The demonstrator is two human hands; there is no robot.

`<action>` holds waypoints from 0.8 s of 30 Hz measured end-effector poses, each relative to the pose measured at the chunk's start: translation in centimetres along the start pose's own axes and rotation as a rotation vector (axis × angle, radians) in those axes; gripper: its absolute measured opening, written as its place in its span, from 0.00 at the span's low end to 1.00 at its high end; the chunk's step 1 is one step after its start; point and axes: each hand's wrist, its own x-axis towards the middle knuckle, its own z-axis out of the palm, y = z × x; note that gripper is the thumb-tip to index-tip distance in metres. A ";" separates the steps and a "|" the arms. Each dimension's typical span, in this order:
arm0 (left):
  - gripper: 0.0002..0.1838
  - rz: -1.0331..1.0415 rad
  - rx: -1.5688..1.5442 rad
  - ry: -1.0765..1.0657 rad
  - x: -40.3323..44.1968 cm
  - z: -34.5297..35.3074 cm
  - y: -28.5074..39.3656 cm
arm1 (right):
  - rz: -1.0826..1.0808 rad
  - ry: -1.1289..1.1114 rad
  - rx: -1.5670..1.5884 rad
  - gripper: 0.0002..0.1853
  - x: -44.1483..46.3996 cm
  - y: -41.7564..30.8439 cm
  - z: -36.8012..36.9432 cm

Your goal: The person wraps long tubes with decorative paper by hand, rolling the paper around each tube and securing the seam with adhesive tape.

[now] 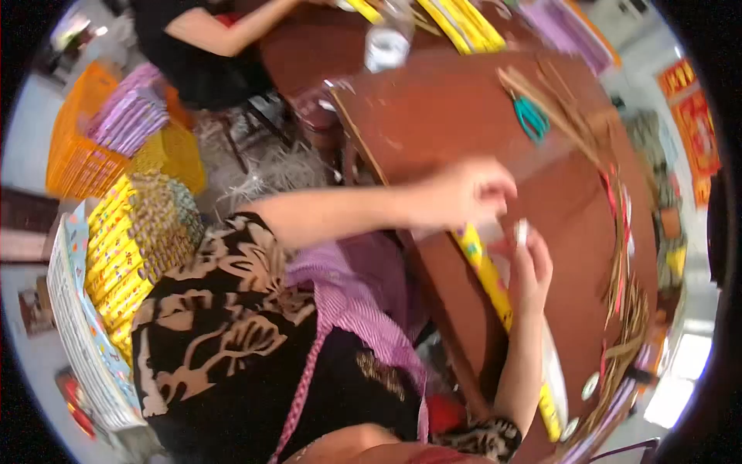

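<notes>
My left hand (462, 195) reaches across from the left over the table edge. Its fingers are curled and blurred, and whatever may be in them I cannot make out. Just below it, my right hand (532, 267) comes up from the lower right, its fingers closed round a small white object (522, 231) standing up at the fingertips. Beneath both hands a long yellow patterned strip (495, 288) lies slantwise along the near side of the brown table (440, 116). A whitish strip (553, 359) runs beside it, partly behind my right forearm.
Teal-handled scissors (530, 117) lie farther up the table. Brown strips (572, 131) trail down its right side. A clear container (386, 48) stands at the top. Orange crates (81, 151) and stacked yellow bundles (116, 263) are at left. Another person's arm (232, 35) is at upper left.
</notes>
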 end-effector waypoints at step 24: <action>0.10 0.365 0.548 -0.337 1.8 -0.3 0.9 | -0.064 -0.010 -0.111 0.07 -0.1 -0.8 1.2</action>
